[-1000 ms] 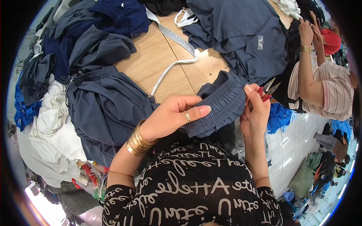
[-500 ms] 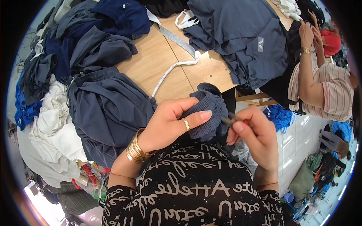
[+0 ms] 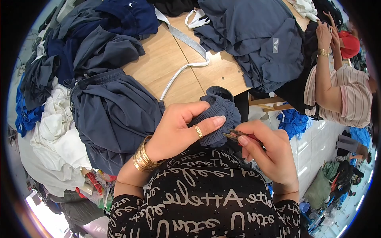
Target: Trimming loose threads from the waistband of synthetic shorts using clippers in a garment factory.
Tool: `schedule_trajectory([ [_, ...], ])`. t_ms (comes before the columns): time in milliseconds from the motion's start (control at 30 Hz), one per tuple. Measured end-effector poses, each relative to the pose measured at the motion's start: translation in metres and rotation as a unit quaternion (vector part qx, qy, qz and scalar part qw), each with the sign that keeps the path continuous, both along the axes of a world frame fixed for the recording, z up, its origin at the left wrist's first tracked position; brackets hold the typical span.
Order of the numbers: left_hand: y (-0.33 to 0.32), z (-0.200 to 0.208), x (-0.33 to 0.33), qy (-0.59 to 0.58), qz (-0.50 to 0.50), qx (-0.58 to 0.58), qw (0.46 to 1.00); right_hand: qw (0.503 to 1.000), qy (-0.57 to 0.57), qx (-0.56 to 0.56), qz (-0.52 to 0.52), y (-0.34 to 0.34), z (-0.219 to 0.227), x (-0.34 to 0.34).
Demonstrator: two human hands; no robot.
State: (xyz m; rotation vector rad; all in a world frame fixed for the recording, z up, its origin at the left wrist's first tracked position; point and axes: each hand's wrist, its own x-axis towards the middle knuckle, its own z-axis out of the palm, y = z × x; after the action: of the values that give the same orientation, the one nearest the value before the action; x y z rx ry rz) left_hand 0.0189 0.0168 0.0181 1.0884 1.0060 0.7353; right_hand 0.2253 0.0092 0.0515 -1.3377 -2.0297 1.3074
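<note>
Bunched in my left hand is a dark grey garment with a gathered elastic band. My left thumb presses on its ribbed front, and the remaining fingers are hidden by the cloth. My right hand grips small thread snips, whose two blades stand a little apart at the right side of the elastic band. Whether the blade tips touch the cloth I cannot tell.
Beside my left arm lies another grey elastic-waist garment, near white cloth. More grey clothing covers the table's far right. A white-grey strap crosses the wood. At right stands a person in a striped top.
My right hand has turned, bringing the snips from blurred motion to the garment's right side with their blades showing. The left hand keeps its hold, nearly still.
</note>
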Motion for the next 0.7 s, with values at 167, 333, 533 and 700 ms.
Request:
schedule_trajectory([
  [167, 0.000, -0.002, 0.000, -0.009, 0.011, -0.010, 1.000, 0.999, -0.016, 0.043, -0.001, 0.000, -0.001, -0.002],
  [333, -0.001, -0.005, 0.003, -0.016, 0.038, -0.007, 0.999, 0.997, -0.043, 0.058, 0.001, 0.001, 0.001, -0.003],
  [533, 0.001, -0.008, 0.004, -0.010, 0.039, -0.013, 0.999, 0.991, -0.060, 0.120, 0.003, 0.001, -0.004, -0.005],
  [700, 0.002, -0.011, 0.007, -0.006, 0.051, -0.013, 0.999, 0.984, -0.088, 0.154, 0.014, 0.001, -0.001, -0.005],
])
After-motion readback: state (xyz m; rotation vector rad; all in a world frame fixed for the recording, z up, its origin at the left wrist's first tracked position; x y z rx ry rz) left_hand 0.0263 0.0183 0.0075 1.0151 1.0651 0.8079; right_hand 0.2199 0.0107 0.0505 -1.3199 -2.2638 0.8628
